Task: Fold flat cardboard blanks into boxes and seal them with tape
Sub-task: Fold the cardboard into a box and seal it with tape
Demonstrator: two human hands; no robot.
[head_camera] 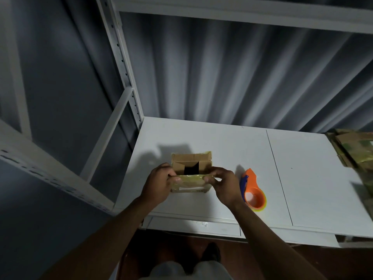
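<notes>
A small brown cardboard box (pixel 191 164) stands on the white table (pixel 312 178), its top open, with side flaps folded in around a dark gap. The near flap, covered in yellowish tape, points toward me. My left hand (pixel 159 181) pinches that flap's left corner and my right hand (pixel 223 181) pinches its right corner. To the right of the box, close to my right wrist, lies an orange and blue tape dispenser (pixel 252 191).
More taped cardboard (pixel 353 148) is stacked at the table's right edge. A white metal shelving frame (pixel 121 57) rises at the left, with corrugated metal wall behind. The floor and my shoe (pixel 211 252) show below the table's front edge.
</notes>
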